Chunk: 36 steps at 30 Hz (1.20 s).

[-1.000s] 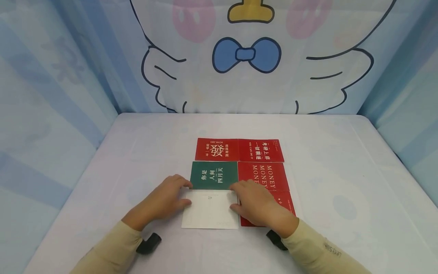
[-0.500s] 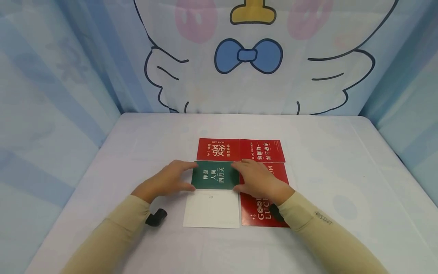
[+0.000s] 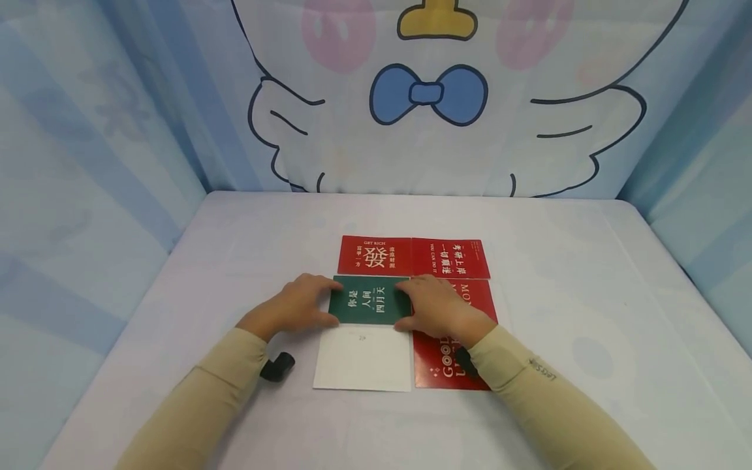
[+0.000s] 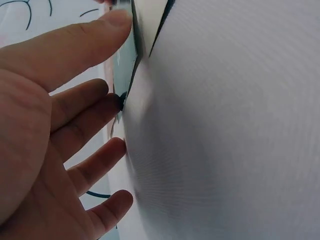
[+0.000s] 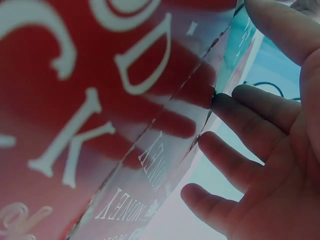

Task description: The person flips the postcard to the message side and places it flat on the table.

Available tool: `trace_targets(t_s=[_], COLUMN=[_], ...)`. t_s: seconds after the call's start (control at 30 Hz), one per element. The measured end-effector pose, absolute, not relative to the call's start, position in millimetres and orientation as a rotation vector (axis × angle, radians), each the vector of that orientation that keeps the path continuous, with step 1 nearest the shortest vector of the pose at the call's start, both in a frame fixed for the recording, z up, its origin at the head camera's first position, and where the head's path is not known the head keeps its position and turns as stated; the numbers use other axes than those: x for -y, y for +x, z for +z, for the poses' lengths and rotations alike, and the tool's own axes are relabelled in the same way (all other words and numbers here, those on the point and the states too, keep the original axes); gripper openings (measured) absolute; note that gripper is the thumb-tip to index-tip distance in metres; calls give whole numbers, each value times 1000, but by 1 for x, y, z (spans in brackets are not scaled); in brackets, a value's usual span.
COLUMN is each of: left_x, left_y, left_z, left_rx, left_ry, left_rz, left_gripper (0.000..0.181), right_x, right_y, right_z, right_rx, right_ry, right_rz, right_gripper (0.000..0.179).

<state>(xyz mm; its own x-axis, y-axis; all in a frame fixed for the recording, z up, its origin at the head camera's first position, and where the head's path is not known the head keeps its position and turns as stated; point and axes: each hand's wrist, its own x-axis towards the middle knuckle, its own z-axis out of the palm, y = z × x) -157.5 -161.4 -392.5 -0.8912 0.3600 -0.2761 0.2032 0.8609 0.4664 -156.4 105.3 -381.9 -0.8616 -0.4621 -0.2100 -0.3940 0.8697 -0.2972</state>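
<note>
A green card [image 3: 367, 300] with white Chinese characters lies flat in the head view, between the two hands. My left hand [image 3: 290, 305] touches its left edge with thumb and fingertips at the two corners. Over its right edge, my right hand [image 3: 437, 308] rests in the same way. Both hands have their fingers spread and only gently bent, as the wrist views show. Below the green card lies a blank-looking white card [image 3: 363, 362]. The right hand partly covers a red MONEY card [image 3: 484, 297] and a red GOOD LUCK card [image 3: 435, 362].
Two more red cards, one reading GET RICH [image 3: 346, 256] and one reading YOU CAN DO IT [image 3: 423, 261], adjoin along the top. All lie on a white-covered table [image 3: 264, 248]. A cartoon-printed curtain [image 3: 423, 156] hangs behind its far edge.
Both hands have moved up from the seam between the green and white cards to the green card's sides. Over the last half second they have barely shifted.
</note>
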Motion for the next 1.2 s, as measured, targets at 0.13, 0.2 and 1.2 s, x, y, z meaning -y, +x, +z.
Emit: trace_targets(t_s=[0.13,0.2,1.2], left_x=[161,160,165], left_y=[-158,-158,-158], left_z=[-392,-391,-385], left_rx=[-2695,-2703,-2623], left_ry=[434,443,389], left_rz=[596,585,647], left_gripper=[64,62,60], right_x=[-105,-105,-104], right_y=[-157,-157,-161], right_z=[-380,-380,-376], right_rx=[-2771,-2771,-2731], right_ry=[-639,-633,-672], right_rz=[-369,-369,-426], right_gripper=[88,87,74])
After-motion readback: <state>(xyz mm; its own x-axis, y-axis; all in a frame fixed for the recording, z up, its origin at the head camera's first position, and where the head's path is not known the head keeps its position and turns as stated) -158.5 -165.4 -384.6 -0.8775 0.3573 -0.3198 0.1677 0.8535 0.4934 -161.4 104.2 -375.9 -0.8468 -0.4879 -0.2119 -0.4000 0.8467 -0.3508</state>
